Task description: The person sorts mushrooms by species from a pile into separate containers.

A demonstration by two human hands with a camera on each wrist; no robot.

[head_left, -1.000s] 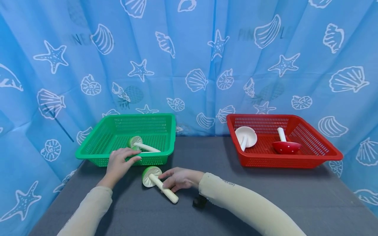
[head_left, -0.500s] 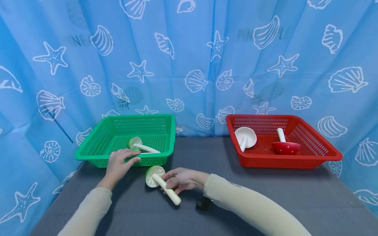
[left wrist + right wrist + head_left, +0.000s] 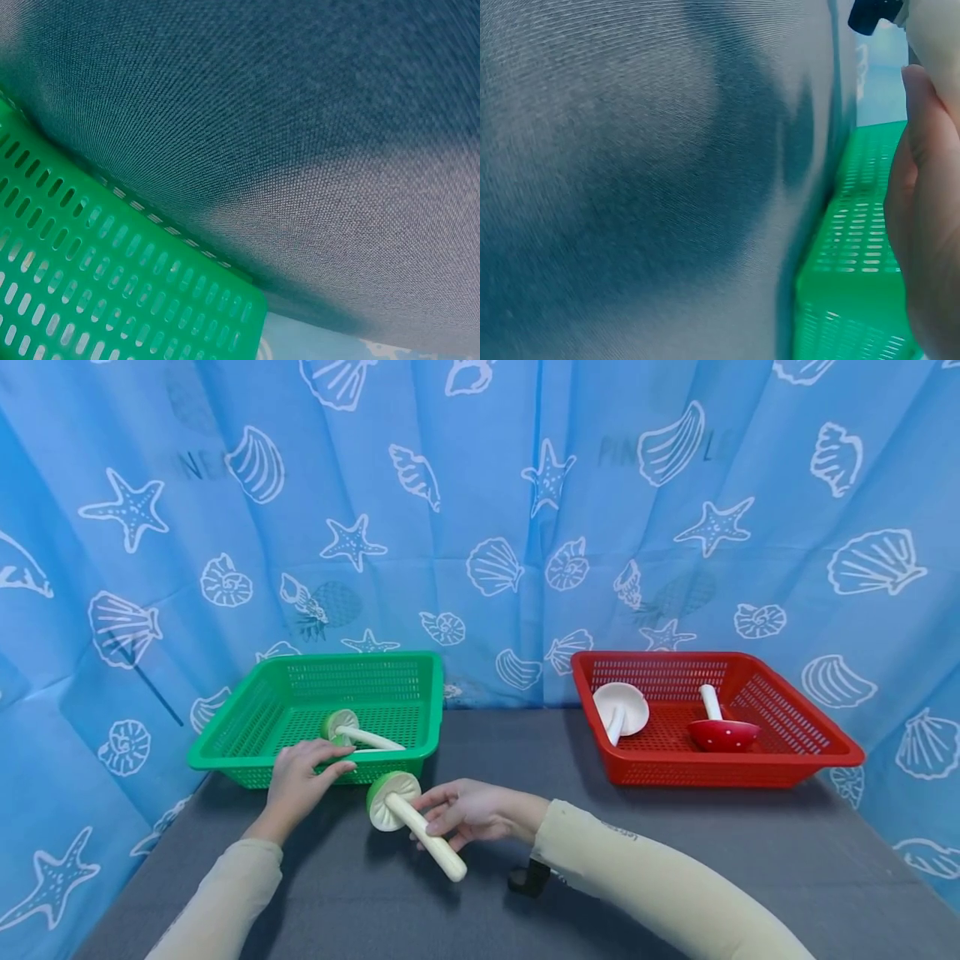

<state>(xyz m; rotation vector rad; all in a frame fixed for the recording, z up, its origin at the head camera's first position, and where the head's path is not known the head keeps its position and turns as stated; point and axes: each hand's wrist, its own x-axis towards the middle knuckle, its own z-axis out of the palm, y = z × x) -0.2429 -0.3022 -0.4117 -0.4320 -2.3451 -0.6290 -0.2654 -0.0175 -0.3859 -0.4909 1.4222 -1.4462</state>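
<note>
My right hand [image 3: 472, 814] pinches the pale stem of a toy mushroom [image 3: 441, 855] with a green cap. The mushroom hangs tilted just above the grey table, its cap towards the green basket [image 3: 247, 757]. My left hand [image 3: 300, 777] holds that basket's front rim, fingers over the edge and thumb outside. Inside lies another green-capped toy mushroom [image 3: 369, 737]; a second white stem shows partly behind the rim. In the right wrist view my right hand [image 3: 934, 202] is partly seen; the left wrist view shows no hand.
A red basket [image 3: 701, 771] at the right holds a toy mushroom with its white underside showing [image 3: 633, 706] and a red spotted one [image 3: 723, 737]. A blue patterned curtain [image 3: 495, 485] hangs behind the grey table [image 3: 517, 743]. Something small and black [image 3: 529, 878] shows below the right wrist.
My right hand has shifted slightly right and lifted the green-capped mushroom a little off the table. My left hand stays at the green basket's rim.
</note>
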